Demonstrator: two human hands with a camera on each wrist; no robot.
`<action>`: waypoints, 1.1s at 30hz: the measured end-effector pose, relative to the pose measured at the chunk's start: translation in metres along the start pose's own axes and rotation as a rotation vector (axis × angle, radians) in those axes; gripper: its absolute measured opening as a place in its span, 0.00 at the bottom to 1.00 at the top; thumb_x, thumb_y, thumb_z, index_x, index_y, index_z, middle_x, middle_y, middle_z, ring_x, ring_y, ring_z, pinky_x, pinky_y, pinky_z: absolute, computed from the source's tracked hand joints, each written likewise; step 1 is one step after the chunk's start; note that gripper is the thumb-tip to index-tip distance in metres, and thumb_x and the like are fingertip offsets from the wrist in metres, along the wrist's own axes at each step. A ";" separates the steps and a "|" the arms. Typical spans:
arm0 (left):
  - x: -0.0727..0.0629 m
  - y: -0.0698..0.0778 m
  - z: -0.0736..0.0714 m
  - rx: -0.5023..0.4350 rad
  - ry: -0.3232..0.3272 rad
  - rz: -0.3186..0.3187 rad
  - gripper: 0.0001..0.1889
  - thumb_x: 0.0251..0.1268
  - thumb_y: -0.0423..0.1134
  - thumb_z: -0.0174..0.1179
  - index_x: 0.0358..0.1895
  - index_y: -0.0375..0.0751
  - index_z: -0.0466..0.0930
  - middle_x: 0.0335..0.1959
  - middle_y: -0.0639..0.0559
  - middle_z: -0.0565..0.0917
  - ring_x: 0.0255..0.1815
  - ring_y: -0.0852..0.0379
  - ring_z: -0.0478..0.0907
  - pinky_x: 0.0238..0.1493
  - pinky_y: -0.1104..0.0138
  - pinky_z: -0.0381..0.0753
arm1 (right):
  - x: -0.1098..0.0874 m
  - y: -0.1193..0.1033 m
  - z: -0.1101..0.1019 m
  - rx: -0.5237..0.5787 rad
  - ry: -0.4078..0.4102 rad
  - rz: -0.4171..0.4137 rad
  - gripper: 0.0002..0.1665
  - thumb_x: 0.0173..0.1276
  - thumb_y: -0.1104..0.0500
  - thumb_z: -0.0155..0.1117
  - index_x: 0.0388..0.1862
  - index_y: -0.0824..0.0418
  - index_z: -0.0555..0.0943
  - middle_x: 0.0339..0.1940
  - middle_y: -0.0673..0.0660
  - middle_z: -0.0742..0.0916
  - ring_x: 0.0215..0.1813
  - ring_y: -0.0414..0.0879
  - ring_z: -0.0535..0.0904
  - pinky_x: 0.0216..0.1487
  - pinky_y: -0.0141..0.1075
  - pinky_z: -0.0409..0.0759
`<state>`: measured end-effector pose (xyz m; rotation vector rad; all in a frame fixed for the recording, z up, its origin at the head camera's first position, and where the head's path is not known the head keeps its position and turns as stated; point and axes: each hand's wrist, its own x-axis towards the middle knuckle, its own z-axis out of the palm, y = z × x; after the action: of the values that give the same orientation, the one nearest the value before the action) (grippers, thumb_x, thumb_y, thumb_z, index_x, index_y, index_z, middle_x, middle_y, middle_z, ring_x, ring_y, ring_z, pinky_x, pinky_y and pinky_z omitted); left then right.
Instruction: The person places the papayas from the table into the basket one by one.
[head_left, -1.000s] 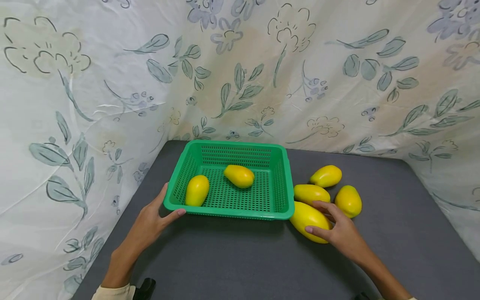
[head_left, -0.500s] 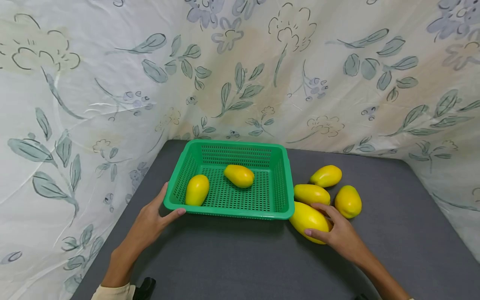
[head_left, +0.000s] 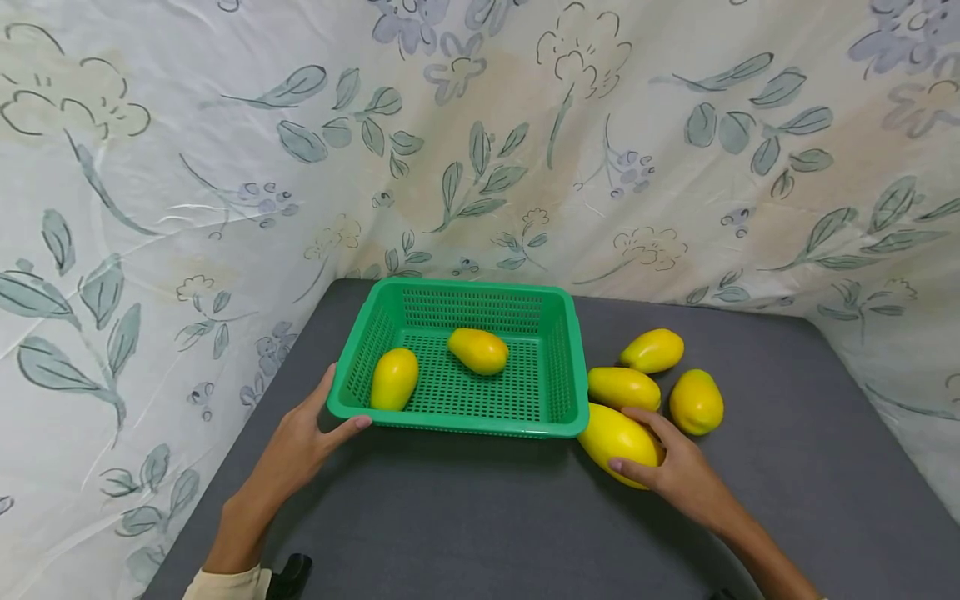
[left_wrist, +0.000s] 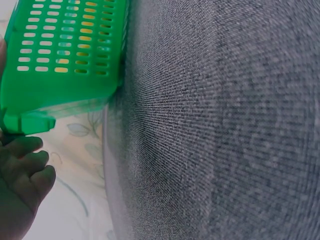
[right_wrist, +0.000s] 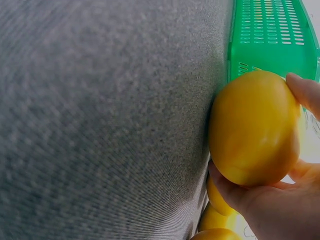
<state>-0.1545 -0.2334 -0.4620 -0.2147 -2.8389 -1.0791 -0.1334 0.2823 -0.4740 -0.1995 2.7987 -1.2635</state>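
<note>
A green perforated plastic basket (head_left: pixel 465 426) stands on the dark grey table. My left hand (head_left: pixel 296 446) grips its near left corner, thumb on the front rim; in the left wrist view several curled fingers (left_wrist: pixel 34 162) show below the rim. Two yellow mangoes lie inside, one by the left wall (head_left: pixel 394 380) and one near the middle (head_left: pixel 478 352). My right hand (head_left: pixel 682 467) holds a larger yellow mango (head_left: pixel 613 442) between thumb and fingers. That mango lies on the table against the basket's near right corner.
Three more yellow mangoes lie right of the basket: one beside its wall (head_left: pixel 624 388), one farther back (head_left: pixel 652 351) and one to the right (head_left: pixel 697 402). A floral cloth (head_left: pixel 480 150) hangs behind the table and along its left side.
Both hands, the basket and the mangoes stay practically in place. The floral cloth at the left has shifted leftward in the view.
</note>
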 end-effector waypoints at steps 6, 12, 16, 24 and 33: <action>0.000 -0.001 0.001 0.000 0.002 0.005 0.55 0.73 0.59 0.67 0.89 0.44 0.41 0.86 0.36 0.57 0.82 0.30 0.60 0.75 0.32 0.63 | -0.002 0.000 0.002 0.013 0.010 0.000 0.46 0.70 0.42 0.76 0.80 0.51 0.67 0.72 0.59 0.77 0.54 0.51 0.77 0.44 0.37 0.80; 0.000 -0.002 0.002 -0.006 0.000 0.004 0.55 0.73 0.59 0.67 0.89 0.44 0.40 0.86 0.36 0.56 0.82 0.30 0.59 0.76 0.32 0.63 | -0.003 0.000 0.002 -0.002 0.028 -0.009 0.45 0.70 0.42 0.76 0.80 0.52 0.68 0.69 0.60 0.79 0.52 0.51 0.77 0.43 0.37 0.79; 0.000 -0.002 0.001 -0.011 -0.004 0.004 0.55 0.73 0.59 0.67 0.89 0.44 0.40 0.86 0.36 0.55 0.83 0.30 0.58 0.76 0.32 0.62 | -0.004 0.000 0.001 -0.003 0.041 0.003 0.45 0.70 0.42 0.76 0.80 0.52 0.68 0.69 0.61 0.79 0.52 0.52 0.78 0.43 0.37 0.80; 0.000 -0.001 0.001 -0.013 -0.007 0.000 0.55 0.74 0.58 0.67 0.89 0.44 0.40 0.86 0.35 0.55 0.82 0.29 0.59 0.75 0.32 0.63 | -0.003 -0.004 -0.004 -0.016 0.075 -0.017 0.44 0.71 0.44 0.75 0.80 0.53 0.68 0.69 0.61 0.80 0.54 0.52 0.77 0.45 0.38 0.79; 0.000 0.000 0.001 -0.017 -0.015 -0.020 0.55 0.73 0.60 0.67 0.89 0.43 0.39 0.86 0.35 0.55 0.83 0.29 0.58 0.76 0.32 0.62 | -0.002 -0.008 -0.008 -0.011 0.093 0.004 0.44 0.72 0.43 0.75 0.80 0.53 0.68 0.69 0.62 0.79 0.54 0.53 0.77 0.44 0.38 0.79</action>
<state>-0.1545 -0.2329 -0.4624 -0.1966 -2.8520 -1.1112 -0.1314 0.2833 -0.4631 -0.1394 2.8829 -1.2894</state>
